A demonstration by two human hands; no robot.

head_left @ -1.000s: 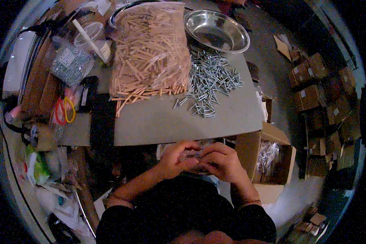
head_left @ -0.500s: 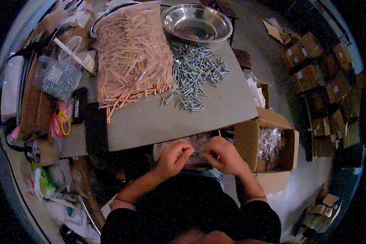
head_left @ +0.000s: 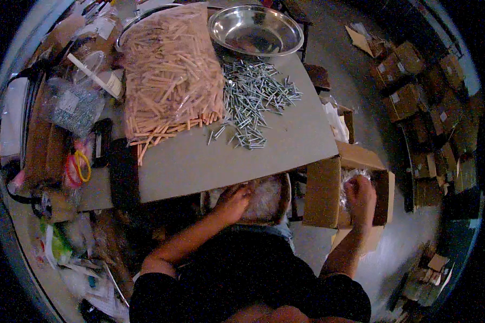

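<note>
1. Head view, nearest: a shallow tray point(head_left: 286, 200) rests at the person's lap, just under the table's near edge, with clear plastic point(head_left: 268, 198) heaped in it.
2. The left hand point(head_left: 235, 204) is over the left part of that tray, fingers curled and close together; whether anything is pinched between them, I cannot tell.
3. To the right, the right hand point(head_left: 362, 195) is at the mouth of a cardboard carton point(head_left: 322, 195), fingers bent inward almost like a fist (what they hold, if anything, is hidden). Shiny clear packets point(head_left: 354, 173) lie inside the carton, around the hand.
4. Such packets look light, soft and rather slippery, so a pinch on a loose corner or edge should serve better than a broad squeeze; their contents are too blurred to judge for fragility.
5. Beyond the hands, the grey table point(head_left: 199, 168) carries a pile of metal screws point(head_left: 258, 99), stiff and small, likely easiest taken by the shank.
6. Touching that pile on its left is a large clear bag of wooden dowels point(head_left: 172, 75), probably heavy as a whole, some sticking out at its near end.
7. Farthest on the table stands a shiny metal bowl point(head_left: 286, 36), behind the screws.
</note>
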